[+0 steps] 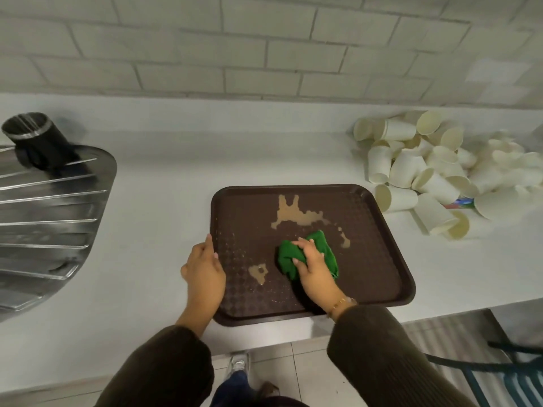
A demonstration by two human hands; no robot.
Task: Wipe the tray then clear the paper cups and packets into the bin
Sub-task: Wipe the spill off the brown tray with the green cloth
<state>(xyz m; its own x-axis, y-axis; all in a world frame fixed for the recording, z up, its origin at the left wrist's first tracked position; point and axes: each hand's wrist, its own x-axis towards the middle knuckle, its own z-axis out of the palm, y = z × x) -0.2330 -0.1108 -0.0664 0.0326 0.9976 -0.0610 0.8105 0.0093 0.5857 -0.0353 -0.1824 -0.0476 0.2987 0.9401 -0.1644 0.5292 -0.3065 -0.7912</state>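
A dark brown tray (pixel 379 268) lies on the white counter near its front edge. Tan liquid is spilled on it: a large patch (pixel 293 215) toward the back and a small one (pixel 259 273) near the front left. My right hand (pixel 313 265) presses a crumpled green cloth (pixel 321 245) onto the tray's middle. My left hand (pixel 204 270) grips the tray's left rim. A heap of several white paper cups (pixel 426 168) lies on the counter to the right of the tray, with a colourful packet (pixel 459 203) partly buried under it.
A steel draining board (pixel 50 218) lies at the left with a dark cylindrical holder (pixel 32 139) on it. A tiled wall runs behind the counter. Below the counter's right end stands a dark blue slatted thing (pixel 499 374).
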